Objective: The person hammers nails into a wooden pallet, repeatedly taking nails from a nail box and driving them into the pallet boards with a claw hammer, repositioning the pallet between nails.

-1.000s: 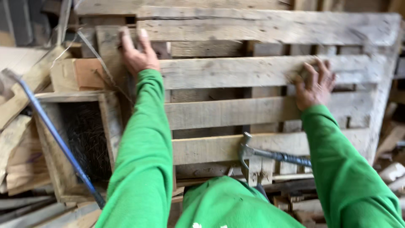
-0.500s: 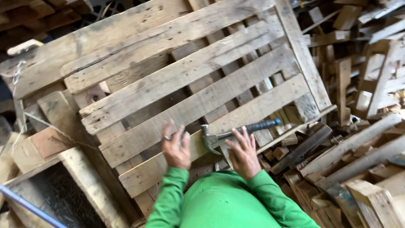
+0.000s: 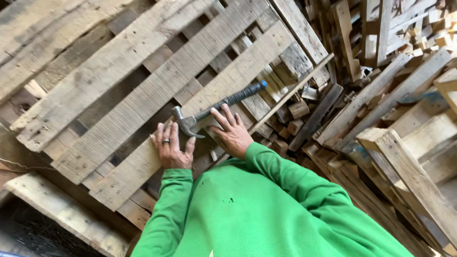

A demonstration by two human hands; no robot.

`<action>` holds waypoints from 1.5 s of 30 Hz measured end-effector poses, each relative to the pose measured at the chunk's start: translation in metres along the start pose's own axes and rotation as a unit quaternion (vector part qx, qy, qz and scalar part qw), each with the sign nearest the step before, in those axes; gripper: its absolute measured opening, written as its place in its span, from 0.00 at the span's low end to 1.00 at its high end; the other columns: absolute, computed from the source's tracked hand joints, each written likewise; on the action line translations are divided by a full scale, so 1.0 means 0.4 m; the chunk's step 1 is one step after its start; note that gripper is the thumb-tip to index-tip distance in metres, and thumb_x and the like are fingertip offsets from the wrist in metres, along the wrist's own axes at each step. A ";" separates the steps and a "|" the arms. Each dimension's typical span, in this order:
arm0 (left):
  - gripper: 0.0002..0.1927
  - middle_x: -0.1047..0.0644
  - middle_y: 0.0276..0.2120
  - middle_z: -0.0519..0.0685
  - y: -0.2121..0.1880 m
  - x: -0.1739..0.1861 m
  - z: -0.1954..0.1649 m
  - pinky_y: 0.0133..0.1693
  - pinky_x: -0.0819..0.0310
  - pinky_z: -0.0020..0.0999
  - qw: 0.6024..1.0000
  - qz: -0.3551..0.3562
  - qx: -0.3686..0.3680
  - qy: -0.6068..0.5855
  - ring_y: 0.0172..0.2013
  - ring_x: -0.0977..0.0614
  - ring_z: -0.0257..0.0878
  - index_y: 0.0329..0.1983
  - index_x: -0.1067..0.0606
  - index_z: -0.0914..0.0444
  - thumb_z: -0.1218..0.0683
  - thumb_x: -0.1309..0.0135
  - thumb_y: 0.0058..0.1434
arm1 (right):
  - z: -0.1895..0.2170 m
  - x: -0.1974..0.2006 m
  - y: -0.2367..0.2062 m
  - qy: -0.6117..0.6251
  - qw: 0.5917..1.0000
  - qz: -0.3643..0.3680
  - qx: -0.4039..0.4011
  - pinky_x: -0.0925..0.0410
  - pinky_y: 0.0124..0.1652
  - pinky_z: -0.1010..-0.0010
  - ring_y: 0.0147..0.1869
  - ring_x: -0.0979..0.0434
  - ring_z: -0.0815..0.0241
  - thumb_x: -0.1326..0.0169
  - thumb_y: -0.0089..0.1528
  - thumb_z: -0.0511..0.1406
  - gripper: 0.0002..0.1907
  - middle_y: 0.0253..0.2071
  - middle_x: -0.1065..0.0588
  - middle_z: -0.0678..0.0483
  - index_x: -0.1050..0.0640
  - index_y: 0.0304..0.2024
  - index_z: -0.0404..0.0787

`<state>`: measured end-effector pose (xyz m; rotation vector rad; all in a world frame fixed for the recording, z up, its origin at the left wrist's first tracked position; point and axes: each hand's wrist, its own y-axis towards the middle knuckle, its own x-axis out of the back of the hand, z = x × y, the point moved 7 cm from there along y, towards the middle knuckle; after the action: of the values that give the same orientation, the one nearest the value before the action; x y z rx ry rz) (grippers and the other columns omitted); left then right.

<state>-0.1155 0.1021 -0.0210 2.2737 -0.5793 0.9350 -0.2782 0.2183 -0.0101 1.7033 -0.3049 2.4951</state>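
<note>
Leaning across most of the frame from upper left to centre right, a wooden pallet [image 3: 157, 90] has all its visible top slats in place; none looks pried loose, so whatever is to be done to it with the hammer appears not yet begun, as far as this view shows. Behind it and filling the right side of the frame lies a heap of scrap boards [image 3: 400, 119] and offcuts, with more planks stacked toward the upper right. At the lower left a pale beam [image 3: 62, 214] runs along the frame's edge over a dark gap.

In the lower middle of the frame the person's green sleeves [image 3: 266, 209] reach up to the pallet's lowest slat. A claw hammer [image 3: 214, 108] lies on that slat just above the hands, head at its left end, dark grip with a blue tip pointing to the upper right; nobody holds it.

Both hands are spread flat, fingers extended, gripping nothing. The left hand [image 3: 170, 147], with a ring on one finger, presses on the lowest slat just left of the hammer head. The right hand [image 3: 233, 133] rests palm down beside it, fingertips touching or all but touching the hammer's shaft; I cannot tell which. They sit close together, the hammer head between them.
</note>
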 end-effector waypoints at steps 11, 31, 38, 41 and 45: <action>0.32 0.27 0.64 0.57 -0.007 -0.005 0.023 0.73 0.57 0.64 0.992 0.035 0.053 -0.105 0.72 0.35 0.56 0.70 0.32 0.66 0.59 0.47 0.61 | 0.121 -0.027 -0.103 0.081 0.982 0.083 0.151 0.55 0.70 0.32 0.81 0.53 0.39 0.42 0.62 0.37 0.19 0.74 0.41 0.48 0.23 0.56 0.45; 0.14 0.15 0.44 0.54 -0.106 0.055 0.212 0.56 0.22 0.35 0.840 -0.056 0.296 -0.452 0.46 0.15 0.37 0.56 0.22 0.69 0.61 0.49 0.70 | -0.006 -0.124 -0.164 0.331 0.892 0.301 -0.057 0.26 0.43 0.62 0.41 0.16 0.52 0.45 0.65 0.47 0.19 0.38 0.17 0.46 0.17 0.45 0.39; 0.17 0.16 0.46 0.53 -0.385 -0.040 0.118 0.52 0.21 0.36 0.809 -0.037 0.444 -0.385 0.46 0.16 0.39 0.54 0.20 0.66 0.56 0.43 0.63 | -0.212 -0.007 -0.156 0.173 0.967 0.186 -0.032 0.27 0.39 0.57 0.41 0.19 0.42 0.42 0.64 0.43 0.16 0.38 0.21 0.40 0.18 0.43 0.36; 0.20 0.16 0.46 0.55 -0.408 -0.154 0.072 0.52 0.23 0.38 0.849 0.016 0.436 -0.297 0.48 0.16 0.43 0.54 0.20 0.66 0.50 0.41 0.62 | -0.216 0.033 -0.109 0.178 0.968 0.171 0.039 0.27 0.40 0.58 0.42 0.19 0.42 0.42 0.63 0.41 0.14 0.39 0.20 0.42 0.17 0.42 0.36; 0.21 0.18 0.47 0.60 -0.313 -0.238 0.002 0.51 0.22 0.40 0.882 0.031 0.370 -0.290 0.47 0.16 0.47 0.54 0.22 0.65 0.49 0.40 0.62 | -0.139 0.063 -0.014 0.233 0.942 0.230 0.078 0.27 0.42 0.62 0.42 0.16 0.50 0.44 0.64 0.39 0.11 0.38 0.19 0.46 0.18 0.42 0.38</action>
<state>-0.1036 0.2071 -0.1374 3.2967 -0.6047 0.5216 -0.3367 0.2355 -0.0057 1.1116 -0.5136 3.2381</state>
